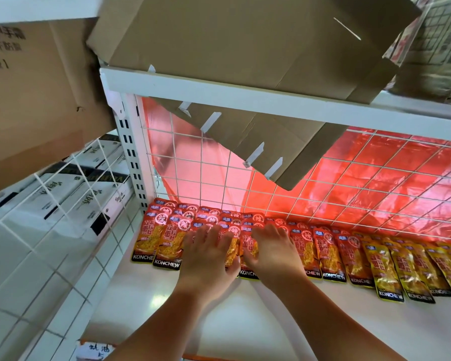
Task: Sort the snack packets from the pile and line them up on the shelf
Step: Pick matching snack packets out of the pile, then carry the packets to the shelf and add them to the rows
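Fingers of your left hand (208,254) and right hand (271,252) lie spread flat on the red packets (167,241); yellow packets (391,272) sit at three o'clock.

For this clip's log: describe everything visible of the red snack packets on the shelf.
The red snack packets are glossy, foil-like pouches with an orange food picture and a black bottom band reading KONCHEW. They lie overlapping in a row along the back of the white shelf, tops toward the wire grid, from the shelf's left end to the yellow packets. The left hand and right hand rest flat on the middle ones.
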The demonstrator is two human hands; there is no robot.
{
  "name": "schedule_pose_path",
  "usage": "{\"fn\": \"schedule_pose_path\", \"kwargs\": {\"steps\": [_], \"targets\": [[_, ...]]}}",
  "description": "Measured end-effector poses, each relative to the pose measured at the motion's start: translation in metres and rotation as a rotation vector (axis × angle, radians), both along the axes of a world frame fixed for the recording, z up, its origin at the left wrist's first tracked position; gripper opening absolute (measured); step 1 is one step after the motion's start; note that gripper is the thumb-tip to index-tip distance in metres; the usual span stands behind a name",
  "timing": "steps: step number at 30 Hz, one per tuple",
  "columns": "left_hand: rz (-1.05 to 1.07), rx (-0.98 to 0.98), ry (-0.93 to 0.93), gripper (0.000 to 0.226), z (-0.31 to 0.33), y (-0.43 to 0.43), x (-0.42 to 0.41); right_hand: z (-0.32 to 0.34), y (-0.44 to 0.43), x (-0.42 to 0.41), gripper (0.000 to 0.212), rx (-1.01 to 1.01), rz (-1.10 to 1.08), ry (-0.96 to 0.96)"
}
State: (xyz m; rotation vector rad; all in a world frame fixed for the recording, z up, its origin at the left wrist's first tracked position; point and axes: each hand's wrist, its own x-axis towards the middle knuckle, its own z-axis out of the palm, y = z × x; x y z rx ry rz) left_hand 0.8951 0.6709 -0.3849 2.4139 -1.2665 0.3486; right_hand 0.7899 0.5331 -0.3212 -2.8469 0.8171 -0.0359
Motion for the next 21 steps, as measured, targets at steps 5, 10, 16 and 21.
{"fn": "schedule_pose_path", "kwargs": {"steps": [5, 10, 16, 21], "targets": [[0.004, 0.08, 0.023, 0.056, 0.0, 0.001, -0.003, -0.013, -0.003, -0.011, 0.064, 0.038, 0.066, 0.03], [0.009, 0.081, -0.01, 0.054, 0.006, 0.0, -0.007, -0.013, -0.007, -0.021, 0.068, 0.031, 0.086, -0.009], [0.0, 0.123, -0.056, 0.062, 0.029, -0.02, -0.04, 0.009, -0.024, -0.057, 0.075, -0.065, 0.089, -0.138], [-0.08, 0.103, -0.123, 0.063, 0.074, -0.057, -0.089, 0.047, -0.055, -0.121, 0.064, -0.17, 0.093, -0.213]]}}
